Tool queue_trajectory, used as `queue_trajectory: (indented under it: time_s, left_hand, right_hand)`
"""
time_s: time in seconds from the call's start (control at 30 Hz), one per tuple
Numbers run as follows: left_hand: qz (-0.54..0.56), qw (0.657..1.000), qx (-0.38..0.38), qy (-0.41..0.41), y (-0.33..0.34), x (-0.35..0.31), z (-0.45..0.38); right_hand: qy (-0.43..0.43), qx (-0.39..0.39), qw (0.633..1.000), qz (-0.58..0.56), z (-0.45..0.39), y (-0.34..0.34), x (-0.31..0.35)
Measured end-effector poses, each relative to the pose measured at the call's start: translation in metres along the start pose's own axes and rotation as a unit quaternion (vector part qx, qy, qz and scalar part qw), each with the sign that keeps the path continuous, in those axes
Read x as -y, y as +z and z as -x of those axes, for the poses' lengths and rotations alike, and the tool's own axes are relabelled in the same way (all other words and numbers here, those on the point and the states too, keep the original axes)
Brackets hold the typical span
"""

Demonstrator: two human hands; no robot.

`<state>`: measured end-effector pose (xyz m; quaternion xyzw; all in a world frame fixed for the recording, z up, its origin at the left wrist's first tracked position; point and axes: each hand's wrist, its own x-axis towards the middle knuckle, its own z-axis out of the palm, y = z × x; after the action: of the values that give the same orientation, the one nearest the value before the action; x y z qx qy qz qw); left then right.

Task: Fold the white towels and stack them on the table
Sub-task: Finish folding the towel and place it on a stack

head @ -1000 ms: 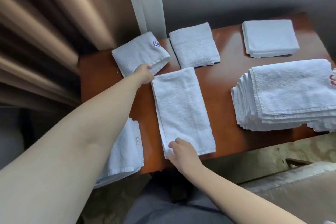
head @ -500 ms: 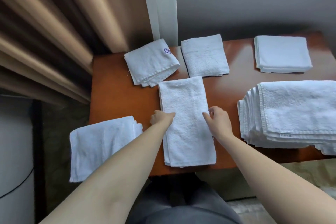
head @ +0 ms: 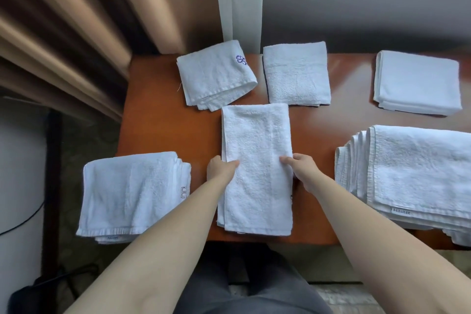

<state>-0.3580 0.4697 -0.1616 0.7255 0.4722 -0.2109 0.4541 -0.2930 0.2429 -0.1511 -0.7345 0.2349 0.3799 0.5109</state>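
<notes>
Beige curtains (head: 76, 33) hung at the left behind a reddish-brown wooden bench (head: 158, 130), with a grey wall beyond it. On the bench lay a long white towel (head: 256, 168), folded into a narrow strip that ran from the near edge toward the middle. The left hand (head: 220, 168) gripped the strip's left edge about halfway along, its fingers curled onto the cloth. The right hand (head: 302, 168) held the opposite edge at the same level, its fingers bent over the fabric. Two folded towels sat at the far side: one with a purple emblem (head: 216, 75), lying askew, and a plain folded towel (head: 297, 74) just beside it. A third folded towel (head: 418, 83) lay at the far right. A tall pile of towels (head: 413, 176) rested at the right of the bench, and a smaller pile (head: 132, 194) overhung the bench's near-left corner.
</notes>
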Motion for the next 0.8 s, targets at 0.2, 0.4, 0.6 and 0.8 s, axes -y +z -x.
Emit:
queue_trajectory:
  time_s: [0.2, 0.4, 0.6, 0.8]
  left_hand:
    - [0.354, 0.93, 0.099, -0.021, -0.024, -0.01, 0.014]
    - [0.383, 0.912, 0.111, 0.092, -0.053, -0.042, 0.038]
    - [0.279, 0.933, 0.052, 0.219, -0.076, -0.07, 0.058]
    - [0.119, 0.94, 0.017, 0.321, -0.092, -0.076, 0.07]
  right_hand:
    - [-0.055, 0.01, 0.993, -0.1, 0.015, -0.013, 0.017]
    - [-0.243, -0.034, 0.965, -0.094, 0.045, -0.028, 0.046]
    - [-0.296, 0.013, 0.952, -0.07, 0.073, -0.038, 0.072]
    - [-0.35, 0.006, 0.936, 0.032, 0.087, -0.05, 0.083]
